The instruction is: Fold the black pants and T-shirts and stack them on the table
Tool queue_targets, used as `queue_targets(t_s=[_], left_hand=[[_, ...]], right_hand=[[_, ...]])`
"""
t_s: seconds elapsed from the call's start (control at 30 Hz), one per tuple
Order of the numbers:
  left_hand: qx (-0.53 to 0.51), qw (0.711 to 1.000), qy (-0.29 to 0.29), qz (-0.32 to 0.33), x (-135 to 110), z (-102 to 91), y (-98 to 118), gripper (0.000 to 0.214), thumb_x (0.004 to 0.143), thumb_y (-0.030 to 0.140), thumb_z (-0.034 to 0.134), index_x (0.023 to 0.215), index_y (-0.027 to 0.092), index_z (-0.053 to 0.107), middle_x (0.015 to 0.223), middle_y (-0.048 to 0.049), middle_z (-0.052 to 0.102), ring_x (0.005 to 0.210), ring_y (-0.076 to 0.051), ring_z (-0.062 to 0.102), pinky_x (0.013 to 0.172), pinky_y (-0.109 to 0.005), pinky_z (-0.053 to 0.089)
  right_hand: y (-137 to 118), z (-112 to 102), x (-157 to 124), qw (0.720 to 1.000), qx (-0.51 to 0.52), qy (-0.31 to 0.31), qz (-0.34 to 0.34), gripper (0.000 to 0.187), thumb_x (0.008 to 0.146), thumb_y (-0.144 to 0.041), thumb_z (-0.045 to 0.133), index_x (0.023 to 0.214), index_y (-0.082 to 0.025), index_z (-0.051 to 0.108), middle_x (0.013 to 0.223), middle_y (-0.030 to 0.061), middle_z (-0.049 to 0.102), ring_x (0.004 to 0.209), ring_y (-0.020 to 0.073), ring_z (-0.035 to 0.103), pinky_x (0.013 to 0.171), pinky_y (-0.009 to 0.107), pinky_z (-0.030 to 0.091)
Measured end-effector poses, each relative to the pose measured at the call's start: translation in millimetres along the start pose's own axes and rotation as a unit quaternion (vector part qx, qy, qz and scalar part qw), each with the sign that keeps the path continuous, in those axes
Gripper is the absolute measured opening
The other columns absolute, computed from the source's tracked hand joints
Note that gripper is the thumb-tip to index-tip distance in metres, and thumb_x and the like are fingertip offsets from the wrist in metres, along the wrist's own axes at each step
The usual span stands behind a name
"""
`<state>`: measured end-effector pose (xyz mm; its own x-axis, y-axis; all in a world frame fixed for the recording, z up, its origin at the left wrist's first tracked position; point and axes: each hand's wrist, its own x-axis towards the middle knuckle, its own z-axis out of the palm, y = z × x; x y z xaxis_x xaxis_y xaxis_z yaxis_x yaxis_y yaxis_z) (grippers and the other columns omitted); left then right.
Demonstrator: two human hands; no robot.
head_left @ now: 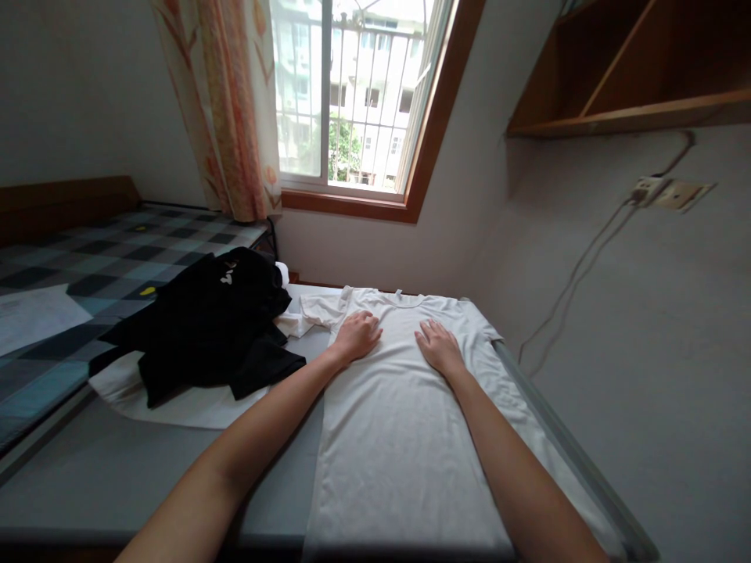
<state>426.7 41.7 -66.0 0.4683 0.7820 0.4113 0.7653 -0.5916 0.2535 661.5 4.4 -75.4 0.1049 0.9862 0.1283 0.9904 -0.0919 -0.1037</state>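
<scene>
A white T-shirt (404, 438) lies spread out on the grey table (146, 477), its neckline toward the wall and its lower end toward me. On the left part of its chest rests my left hand (357, 336), palm down, with the fingers loosely bent and nothing held. My right hand (439, 346) lies on the right part of the chest, fingers stretched out and slightly apart. The left sleeve (322, 308) reaches out over the table. At the right, the shirt drapes close to the table's edge, partly behind my right forearm.
A heap of black clothes (217, 328) lies at the left, over a white garment (170, 407). Beyond are a checked mattress (193, 227) and a paper sheet (41, 317). A wooden shelf (634, 113) juts from the right wall above a socket (651, 190) with a hanging cord.
</scene>
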Motion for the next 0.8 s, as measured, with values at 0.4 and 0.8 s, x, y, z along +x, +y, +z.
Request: queue_targets(t_s=[0.4, 0.8], left_hand=[[0.139, 0.960, -0.064, -0.234, -3, -57.2, -108, 0.033, 0.089, 0.019, 0.045, 0.116, 0.016, 0.064, 0.120, -0.0184, 0.060, 0.117, -0.033, 0.052, 0.099, -0.043, 0.039], [0.034, 0.955, -0.010, -0.295, -3, -37.2, -132, 0.053, 0.080, 0.030, 0.057, 0.133, 0.021, 0.055, 0.129, -0.0154, 0.057, 0.129, -0.034, 0.042, 0.107, -0.045, 0.032]], right_hand=[[1, 0, 1, 1.000, -0.004, 0.013, -0.013, 0.052, 0.099, -0.043, 0.032, 0.141, -0.019, 0.051, 0.153, 0.0107, 0.041, 0.141, 0.0239, 0.034, 0.114, 0.040, 0.026], [1, -1, 1, 1.000, -0.009, 0.011, -0.015, 0.051, 0.099, -0.042, 0.033, 0.141, -0.019, 0.051, 0.153, 0.0106, 0.041, 0.141, 0.0234, 0.035, 0.114, 0.039, 0.026]])
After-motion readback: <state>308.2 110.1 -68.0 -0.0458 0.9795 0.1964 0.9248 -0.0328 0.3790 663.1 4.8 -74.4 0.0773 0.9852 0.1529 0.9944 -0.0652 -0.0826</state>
